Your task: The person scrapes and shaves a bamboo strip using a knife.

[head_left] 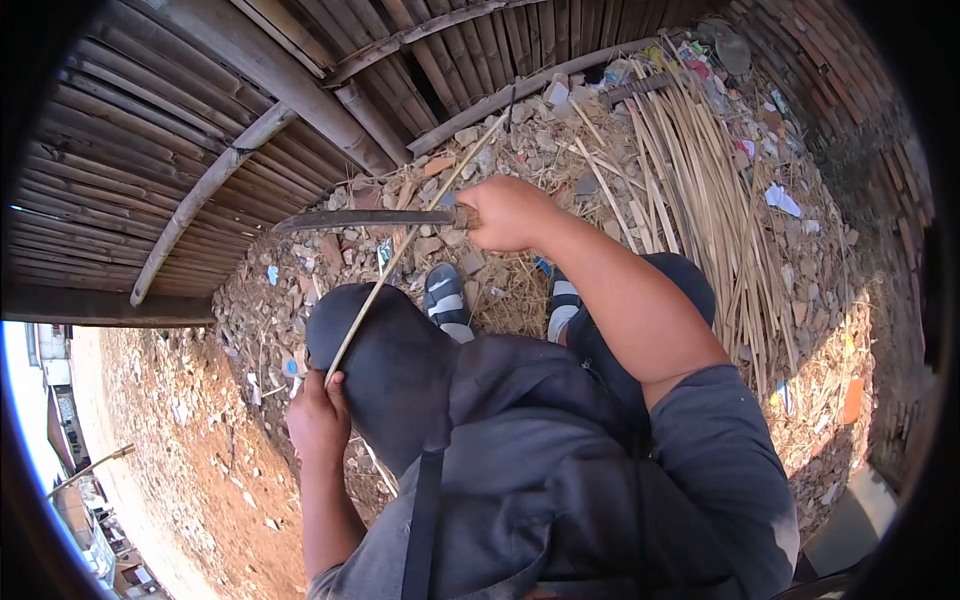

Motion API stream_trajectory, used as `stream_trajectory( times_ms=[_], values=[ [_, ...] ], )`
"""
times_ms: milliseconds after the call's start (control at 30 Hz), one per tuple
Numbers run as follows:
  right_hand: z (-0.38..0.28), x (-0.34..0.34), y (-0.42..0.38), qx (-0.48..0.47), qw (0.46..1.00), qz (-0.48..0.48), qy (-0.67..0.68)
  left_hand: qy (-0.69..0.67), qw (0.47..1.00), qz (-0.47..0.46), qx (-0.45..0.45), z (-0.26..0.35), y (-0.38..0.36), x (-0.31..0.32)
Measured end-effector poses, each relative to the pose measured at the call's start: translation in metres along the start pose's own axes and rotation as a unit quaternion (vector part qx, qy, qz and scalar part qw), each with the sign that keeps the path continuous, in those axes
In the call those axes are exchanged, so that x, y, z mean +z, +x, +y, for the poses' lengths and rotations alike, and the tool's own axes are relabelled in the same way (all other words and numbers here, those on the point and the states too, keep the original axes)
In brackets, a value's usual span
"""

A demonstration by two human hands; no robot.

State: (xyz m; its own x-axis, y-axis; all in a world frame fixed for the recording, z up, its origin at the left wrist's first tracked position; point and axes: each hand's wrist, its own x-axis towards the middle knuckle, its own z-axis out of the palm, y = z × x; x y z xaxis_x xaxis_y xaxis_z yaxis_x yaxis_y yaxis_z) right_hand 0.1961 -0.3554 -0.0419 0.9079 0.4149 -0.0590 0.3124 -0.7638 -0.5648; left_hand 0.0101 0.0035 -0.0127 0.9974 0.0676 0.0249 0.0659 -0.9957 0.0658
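My right hand (pixel 508 213) is closed round the wooden handle of a machete (pixel 365 219), whose long dark blade points left. The blade crosses a thin bamboo strip (pixel 384 277) near the handle end. My left hand (pixel 318 413) pinches the lower end of that strip beside my left knee. From there the strip slants up and right over my thigh, its far end reaching the rubble ahead of my feet.
A pile of split bamboo strips (pixel 700 180) lies to the right. Broken brick and litter (pixel 290 300) cover the ground around my sandals (pixel 446 296). A bamboo slat wall (pixel 150 130) rises at the upper left, and a brick wall (pixel 850 90) stands at the right.
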Motion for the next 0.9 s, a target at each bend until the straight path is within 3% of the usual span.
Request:
stream_trajectory(
  times_ms=[100, 133, 267, 367, 400, 533, 633, 667, 767, 800, 900],
  values=[
    [0.039, 0.007, 0.018, 0.114, 0.981, -0.008, 0.154, 0.022, 1.0, 0.0, -0.008, 0.001, 0.001, -0.004],
    [0.043, 0.003, 0.02, 0.132, 0.981, -0.017, 0.143, 0.025, 1.0, -0.011, -0.012, 0.002, 0.002, -0.007],
    [0.028, 0.012, 0.016, 0.085, 0.992, 0.039, 0.083, 0.018, 0.999, -0.029, -0.024, 0.001, 0.002, -0.014],
    [0.019, -0.001, 0.01, 0.047, 0.998, -0.019, 0.034, 0.002, 1.0, -0.004, -0.003, -0.001, 0.004, -0.002],
    [0.034, -0.004, 0.018, 0.095, 0.986, -0.061, 0.12, -0.005, 1.0, 0.011, 0.005, -0.001, 0.0, 0.0],
    [0.046, 0.003, 0.021, 0.12, 0.981, 0.05, 0.143, 0.025, 0.999, -0.026, -0.021, 0.0, 0.006, -0.013],
    [0.016, -0.001, 0.011, 0.049, 0.985, 0.08, 0.148, 0.004, 0.999, -0.025, -0.031, 0.002, 0.001, -0.009],
    [0.006, 0.0, 0.009, 0.068, 0.996, 0.027, 0.06, 0.018, 0.999, -0.036, -0.031, 0.004, 0.002, -0.01],
    [0.012, -0.015, 0.008, 0.076, 0.994, -0.072, 0.032, 0.043, 0.998, 0.037, 0.027, -0.003, 0.002, 0.002],
    [0.033, -0.011, 0.018, 0.142, 0.982, -0.065, 0.104, 0.06, 0.998, 0.032, 0.013, -0.002, 0.002, 0.001],
    [0.048, -0.009, 0.017, 0.148, 0.988, -0.016, 0.035, 0.076, 0.997, 0.016, 0.012, 0.0, 0.006, -0.007]
  ],
)
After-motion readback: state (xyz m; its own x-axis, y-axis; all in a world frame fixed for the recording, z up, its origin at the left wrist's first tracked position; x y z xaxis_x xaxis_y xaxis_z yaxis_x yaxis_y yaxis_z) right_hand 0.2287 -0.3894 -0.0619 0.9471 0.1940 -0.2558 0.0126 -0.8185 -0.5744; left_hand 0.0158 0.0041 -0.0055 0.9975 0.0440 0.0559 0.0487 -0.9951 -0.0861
